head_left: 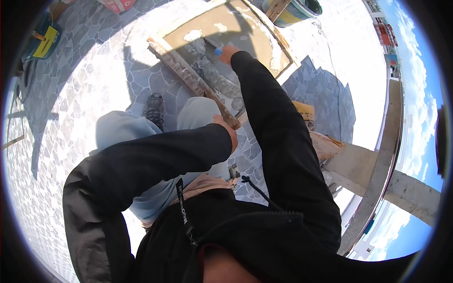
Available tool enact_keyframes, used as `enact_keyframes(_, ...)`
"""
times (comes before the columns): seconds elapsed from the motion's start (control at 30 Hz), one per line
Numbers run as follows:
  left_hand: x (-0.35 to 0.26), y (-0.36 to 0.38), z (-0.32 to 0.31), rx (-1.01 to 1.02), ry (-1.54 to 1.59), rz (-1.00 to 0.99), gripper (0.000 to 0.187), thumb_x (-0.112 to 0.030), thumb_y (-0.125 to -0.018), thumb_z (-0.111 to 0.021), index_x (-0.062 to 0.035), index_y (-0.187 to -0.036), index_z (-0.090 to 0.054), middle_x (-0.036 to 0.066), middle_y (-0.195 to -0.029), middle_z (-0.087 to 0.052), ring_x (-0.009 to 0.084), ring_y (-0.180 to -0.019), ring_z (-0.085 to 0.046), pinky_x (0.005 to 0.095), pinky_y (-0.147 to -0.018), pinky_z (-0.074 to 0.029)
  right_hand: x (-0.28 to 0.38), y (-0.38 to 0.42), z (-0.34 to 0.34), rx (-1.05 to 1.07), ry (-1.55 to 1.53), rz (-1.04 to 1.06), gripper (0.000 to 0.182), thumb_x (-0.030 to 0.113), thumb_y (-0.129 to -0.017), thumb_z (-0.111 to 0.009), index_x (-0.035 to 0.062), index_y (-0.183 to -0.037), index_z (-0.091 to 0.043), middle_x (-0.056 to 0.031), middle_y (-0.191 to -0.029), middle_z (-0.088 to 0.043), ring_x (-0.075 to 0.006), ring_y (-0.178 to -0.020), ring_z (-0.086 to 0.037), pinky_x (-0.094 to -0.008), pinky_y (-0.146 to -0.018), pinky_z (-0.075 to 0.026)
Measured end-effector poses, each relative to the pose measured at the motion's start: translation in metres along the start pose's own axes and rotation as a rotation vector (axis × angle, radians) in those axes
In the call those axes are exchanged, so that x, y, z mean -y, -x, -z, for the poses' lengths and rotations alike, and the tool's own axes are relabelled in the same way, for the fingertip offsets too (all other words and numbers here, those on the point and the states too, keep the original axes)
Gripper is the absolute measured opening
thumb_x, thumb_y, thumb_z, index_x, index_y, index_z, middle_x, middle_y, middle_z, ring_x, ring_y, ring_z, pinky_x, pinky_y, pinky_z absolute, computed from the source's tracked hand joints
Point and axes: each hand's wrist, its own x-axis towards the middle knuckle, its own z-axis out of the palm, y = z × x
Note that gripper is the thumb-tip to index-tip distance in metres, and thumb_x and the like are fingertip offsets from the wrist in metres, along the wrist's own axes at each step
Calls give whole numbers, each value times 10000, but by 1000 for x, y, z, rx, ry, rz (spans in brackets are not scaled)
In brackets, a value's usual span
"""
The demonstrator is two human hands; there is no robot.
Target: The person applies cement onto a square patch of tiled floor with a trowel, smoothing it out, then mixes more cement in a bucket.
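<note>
A shallow wooden-framed tray (pixel 172 63) holds wet grey mortar (pixel 207 68) and paler, watery mix. My right hand (pixel 228 54) reaches over the tray, closed round the blue handle (pixel 218 51) of a tool whose blade lies at the mortar. My left hand (pixel 227 132) is at the near corner of the frame, beside my knee, with its fingers wrapped over the end of the wooden edge. Part of the left fingers is hidden by the sleeve and the board.
Buckets stand at the upper left (pixel 45 40) and behind the tray (pixel 295 12). A yellow box (pixel 303 111) and a paper bag (pixel 325 145) lie right of my right arm. Beyond them runs a concrete parapet (pixel 377 160). My shoe (pixel 154 109) rests on stone-patterned floor.
</note>
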Motion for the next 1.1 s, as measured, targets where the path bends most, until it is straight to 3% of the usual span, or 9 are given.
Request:
enact_keyframes(0.03,0,0,0,-8,-8,-3,157,-156,-800,-563,-146,-874,-702,56,-905,-657,227,-860,-616,399,-729,-364,2,2,2,-2,64,45,325,269,-727,-583,-28,-849,-639,-207,-828,-653,-350,-774,-645,-414,-691,-508)
enact_keyframes(0.13,-2,-3,-5,-3,28,-32,162,-154,-802,-562,-138,-882,-701,57,-911,-657,224,-867,-616,398,-737,-364,-2,11,11,23,150,53,340,273,-726,-577,-14,-897,-640,-212,-870,-652,-350,-863,-636,-420,-744,-501)
enact_keyframes(0.23,-7,-3,-9,21,14,-33,170,-154,-806,-556,-129,-892,-700,56,-921,-658,227,-886,-617,409,-764,-372,-13,15,10,121,237,106,351,275,-742,-555,5,-952,-634,-215,-922,-646,-378,-898,-619,-427,-774,-492)
enact_keyframes(0.47,-15,-1,-13,69,32,-78,179,-158,-810,-547,-126,-898,-699,56,-944,-660,236,-914,-617,425,-823,-375,-41,42,-6,113,227,84,352,263,-767,-516,42,-1018,-623,-214,-945,-642,-392,-915,-605,-446,-814,-473)
enact_keyframes(0.63,-18,0,-15,78,-8,-102,167,-163,-805,-553,-134,-884,-697,61,-935,-658,236,-907,-615,421,-813,-374,-54,78,-2,119,268,86,390,235,-755,-515,127,-1119,-605,-157,-959,-655,-355,-906,-619,-426,-812,-486)
enact_keyframes(0.87,-23,-4,-21,37,-48,-79,167,-165,-805,-552,-123,-887,-692,67,-921,-650,230,-894,-610,413,-783,-368,-52,123,7,171,273,-35,378,193,-743,-518,190,-1106,-623,-105,-1020,-651,-300,-957,-620,-425,-792,-500)
enact_keyframes(0.93,-23,-4,-19,28,-59,-80,170,-166,-807,-548,-115,-883,-690,65,-915,-649,226,-890,-608,416,-782,-368,-55,130,9,190,287,-32,471,216,-731,-556,230,-1202,-583,-92,-993,-665,-284,-917,-634,-387,-803,-499)
enact_keyframes(1.1,-23,-4,-17,59,-32,-110,179,-158,-813,-534,-116,-890,-689,69,-923,-650,226,-891,-608,423,-794,-369,-80,138,4,211,323,-31,435,177,-724,-566,243,-1152,-604,-78,-996,-665,-273,-928,-634,-393,-780,-502)
